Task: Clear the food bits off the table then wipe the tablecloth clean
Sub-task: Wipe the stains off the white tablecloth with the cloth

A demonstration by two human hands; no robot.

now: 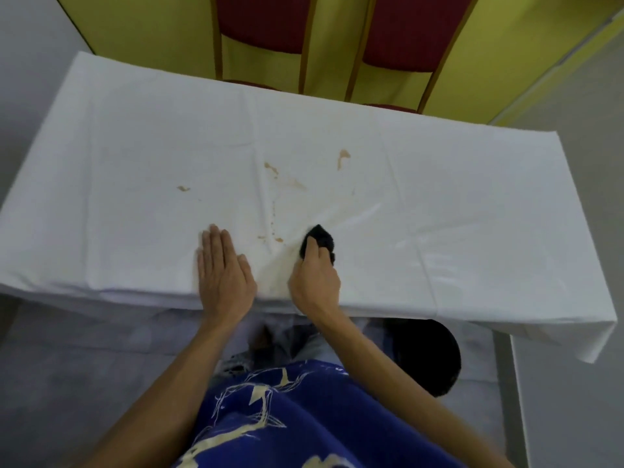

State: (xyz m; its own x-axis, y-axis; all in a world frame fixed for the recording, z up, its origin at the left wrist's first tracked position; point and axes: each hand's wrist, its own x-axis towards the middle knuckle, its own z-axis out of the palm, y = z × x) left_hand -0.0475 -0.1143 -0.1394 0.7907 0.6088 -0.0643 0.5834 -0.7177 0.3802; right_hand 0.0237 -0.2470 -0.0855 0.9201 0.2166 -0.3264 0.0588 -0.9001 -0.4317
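A white tablecloth (135, 157) covers the long table. Brown food stains mark its middle: one smear (343, 157) at the back right, a streak (271, 168) in the centre, a small spot (183, 188) to the left, and small drops (277, 239) near the front. My left hand (224, 271) lies flat on the cloth near the front edge, fingers together, holding nothing. My right hand (315, 278) is closed on a bunched black cloth (322, 239) pressed onto the tablecloth just right of the drops. The tablecloth wrinkles around it.
Two red-cushioned wooden chairs (263, 25) (412, 32) stand behind the table's far edge against a yellow wall. A black round object (429, 356) sits on the floor under the table's front right. Grey floor surrounds the table.
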